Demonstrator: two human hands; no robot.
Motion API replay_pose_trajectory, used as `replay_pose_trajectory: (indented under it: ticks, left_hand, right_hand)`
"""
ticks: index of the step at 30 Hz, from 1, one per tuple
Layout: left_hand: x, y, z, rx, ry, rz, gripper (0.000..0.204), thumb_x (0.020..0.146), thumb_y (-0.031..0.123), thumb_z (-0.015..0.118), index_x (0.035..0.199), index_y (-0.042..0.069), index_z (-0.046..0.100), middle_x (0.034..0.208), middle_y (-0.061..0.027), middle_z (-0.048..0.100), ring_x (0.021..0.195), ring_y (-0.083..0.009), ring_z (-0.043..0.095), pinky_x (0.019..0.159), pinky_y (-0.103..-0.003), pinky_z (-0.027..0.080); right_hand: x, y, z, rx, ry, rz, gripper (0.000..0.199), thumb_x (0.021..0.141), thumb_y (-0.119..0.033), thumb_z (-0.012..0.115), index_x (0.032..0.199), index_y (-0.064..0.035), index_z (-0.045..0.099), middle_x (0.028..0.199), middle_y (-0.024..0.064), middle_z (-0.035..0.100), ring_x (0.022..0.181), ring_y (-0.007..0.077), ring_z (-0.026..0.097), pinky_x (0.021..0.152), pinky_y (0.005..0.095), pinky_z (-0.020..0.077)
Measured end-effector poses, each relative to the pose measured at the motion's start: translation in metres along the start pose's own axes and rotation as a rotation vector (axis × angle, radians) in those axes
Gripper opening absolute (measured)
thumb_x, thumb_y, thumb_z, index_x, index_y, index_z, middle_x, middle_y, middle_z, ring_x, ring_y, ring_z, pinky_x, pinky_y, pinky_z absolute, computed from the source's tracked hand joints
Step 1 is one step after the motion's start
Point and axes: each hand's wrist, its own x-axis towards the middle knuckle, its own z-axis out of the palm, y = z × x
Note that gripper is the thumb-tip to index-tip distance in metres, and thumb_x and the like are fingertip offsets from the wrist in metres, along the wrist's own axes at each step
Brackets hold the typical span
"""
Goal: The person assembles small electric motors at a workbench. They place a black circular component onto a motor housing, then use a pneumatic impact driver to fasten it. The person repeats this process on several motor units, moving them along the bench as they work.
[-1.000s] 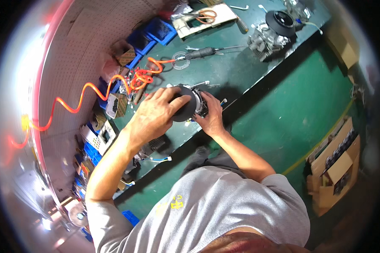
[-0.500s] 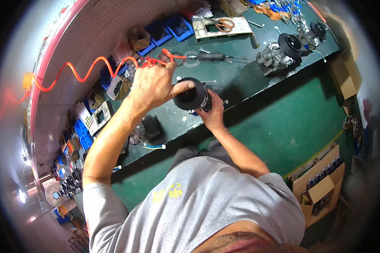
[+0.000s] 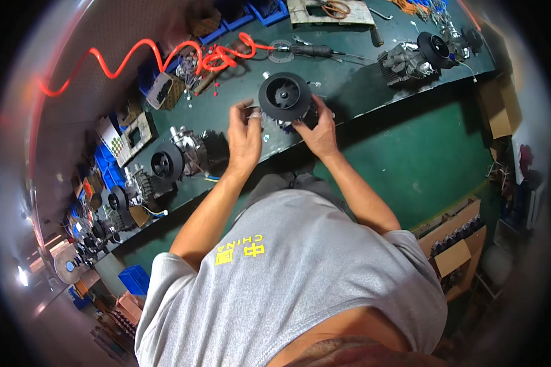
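The right hand (image 3: 318, 131) cups the round black finned fan housing (image 3: 285, 96) near the green bench's (image 3: 349, 73) front edge while the left hand (image 3: 245, 137), fingers loosely curled, only brushes its rim, so the housing could tip off that edge.

Black fan wheel (image 3: 284, 96) on a grey metal engine body, against a dark green table (image 3: 349, 73). Bright orange-red coiled hose (image 3: 165, 55) across the table's far side. Blue bins (image 3: 239, 18) along the back edge, another blue crate (image 3: 134, 278) low on the left. Green floor (image 3: 410, 159) beneath. Light grey T-shirt (image 3: 300, 281) with yellow print on the shoulder. Brown cardboard boxes (image 3: 456, 254) at the right. Silver-grey engines with black wheels (image 3: 171, 160) in a row at the left.
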Motion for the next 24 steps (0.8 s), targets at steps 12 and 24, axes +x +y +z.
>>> replay_pose_trajectory:
  ticks: [12, 24]
  left_hand:
    - [-0.028, 0.036, -0.072, 0.368, -0.236, 0.182, 0.036, 0.086, 0.019, 0.079, 0.116, 0.000, 0.069, 0.107, -0.0154, 0.072, 0.084, -0.0238, 0.069, 0.074, -0.035, 0.057]
    - [-0.035, 0.062, -0.254, 1.218, -0.048, -0.330, 0.071, 0.082, 0.054, 0.081, 0.122, -0.001, 0.064, 0.102, -0.0247, 0.074, 0.094, -0.0394, 0.074, 0.080, -0.046, 0.058]
  right_hand:
    - [-0.007, -0.009, -0.019, -0.167, 0.003, 0.083, 0.052, 0.087, -0.016, 0.081, 0.133, -0.0004, 0.063, 0.118, 0.0167, 0.071, 0.106, 0.0290, 0.068, 0.093, 0.0399, 0.0540]
    - [-0.043, -0.105, 0.131, 0.059, -0.706, -0.380, 0.043, 0.081, -0.019, 0.079, 0.121, -0.0062, 0.070, 0.138, 0.0197, 0.062, 0.132, 0.0388, 0.053, 0.110, 0.0487, 0.0439]
